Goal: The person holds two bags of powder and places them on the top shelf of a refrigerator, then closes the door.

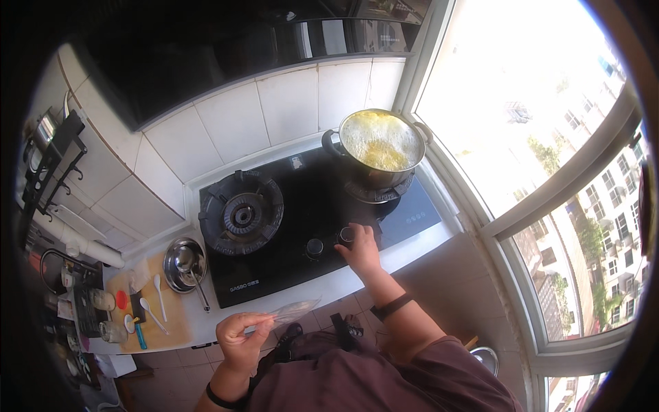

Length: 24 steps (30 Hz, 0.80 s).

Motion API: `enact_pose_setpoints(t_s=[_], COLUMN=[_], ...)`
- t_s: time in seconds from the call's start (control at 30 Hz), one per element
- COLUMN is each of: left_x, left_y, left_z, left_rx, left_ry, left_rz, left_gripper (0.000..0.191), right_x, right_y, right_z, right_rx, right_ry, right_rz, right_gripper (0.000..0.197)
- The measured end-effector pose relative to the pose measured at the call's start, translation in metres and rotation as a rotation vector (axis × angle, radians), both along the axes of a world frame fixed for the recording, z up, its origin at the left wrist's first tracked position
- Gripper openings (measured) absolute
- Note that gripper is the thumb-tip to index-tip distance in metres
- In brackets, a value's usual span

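Note:
The fingers of my right hand (364, 252) are closed around the right control knob (346, 235) of a black glass gas hob (304, 206). A second knob (315, 248) sits just left of it. My left hand (242, 335) pinches a clear plastic bag (296, 310) by one end, in front of the counter edge. On the right burner (378, 193) stands a two-handled metal pot (383, 177). Yellowish, foamy, bubbling contents (381, 144) fill it near the rim. Any flame below is hidden.
The left burner (243, 214) carries no pan. Left of the hob, a steel bowl (177, 278) holds a ladle (186, 261). A wooden board (175, 324) bears white spoons (153, 315), glass jars (112, 332) and a red lid (121, 299). A window (494, 226) lies right; a range hood (231, 56) hangs above.

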<state>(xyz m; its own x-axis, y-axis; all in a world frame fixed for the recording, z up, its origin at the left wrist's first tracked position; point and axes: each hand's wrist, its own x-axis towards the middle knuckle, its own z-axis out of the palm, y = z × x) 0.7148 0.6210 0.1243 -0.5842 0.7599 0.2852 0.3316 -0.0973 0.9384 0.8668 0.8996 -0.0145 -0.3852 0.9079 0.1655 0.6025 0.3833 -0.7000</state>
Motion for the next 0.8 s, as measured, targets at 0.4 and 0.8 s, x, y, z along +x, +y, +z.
enact_pose_setpoints(t_s=[0.4,0.8], left_x=[0.032,0.028], left_y=[0.022,0.045], left_z=[0.000,0.002], left_rx=[0.085,0.103], left_ry=[-0.109,-0.106], left_rz=[0.113,0.078], left_gripper=[0.007,0.007], right_x=[0.012,0.013], right_y=[0.018,0.017], right_z=[-0.010,-0.001], right_rx=[-0.101,-0.084], right_ry=[0.163,0.144], right_rz=[0.071,0.056], right_gripper=[0.043,0.042])
